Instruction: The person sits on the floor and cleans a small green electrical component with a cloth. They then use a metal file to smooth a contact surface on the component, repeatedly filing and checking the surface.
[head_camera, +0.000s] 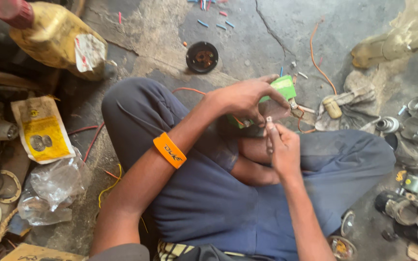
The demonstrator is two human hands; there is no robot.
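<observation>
Working on the green part above my lap, centre frame.
My left hand (pixel 245 99) clamps the green part (pixel 282 88); my right hand (pixel 281 145) pinches a thin tool (pixel 269 126), needing a steady tip.

We sit cross-legged on the floor (pixel 160 29); a round socket (pixel 202 57) lies ahead of our knees, a jug (pixel 56 38) far left, wrappers (pixel 42 128) beside our left thigh, and what seem motor parts (pixel 412 193) clustered right.

A yellow-and-white packet (pixel 42 129) lies flat on the floor at left; a torn white-and-red label (pixel 89 52) sits on the yellow jug (pixel 54 36) above it; crumpled clear plastic bag (pixel 49 191) below.
</observation>
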